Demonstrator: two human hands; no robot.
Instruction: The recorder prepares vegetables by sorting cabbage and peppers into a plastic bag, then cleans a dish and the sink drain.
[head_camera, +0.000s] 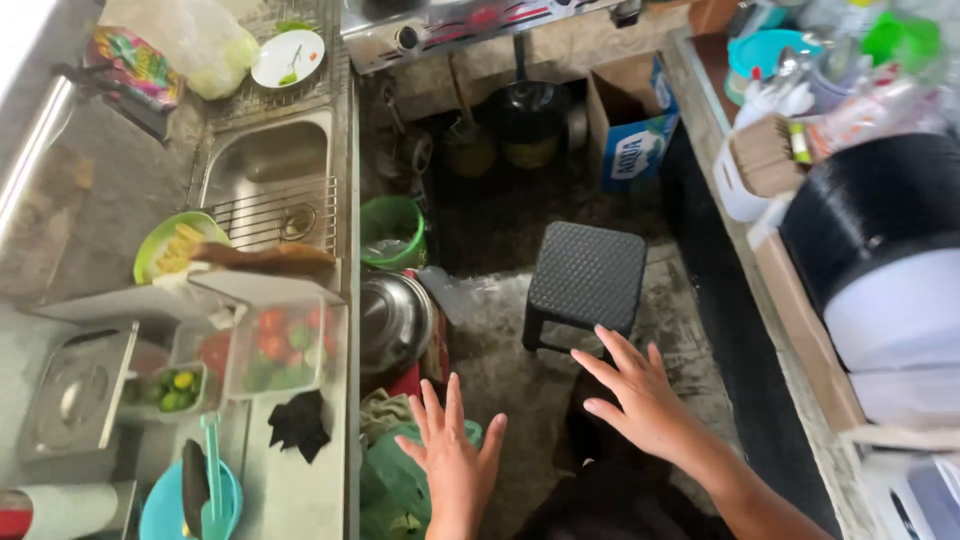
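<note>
My left hand (452, 456) is spread open in mid-air at the bottom centre, fingers apart, holding nothing, just right of the steel counter (300, 490) edge and above a green bag (392, 482). My right hand (637, 394) is also spread open and empty, hovering just in front of a black plastic stool (586, 277) on the concrete floor. Neither hand touches anything.
The counter holds a sink (262, 165), a clear box of red and green produce (283, 345), a green bowl (165, 245), a teal bowl with utensils (190, 500). On the floor stand a green bucket (393, 230), a steel pot (392, 320), a cardboard box (630, 125). A cluttered shelf (800, 330) runs along the right.
</note>
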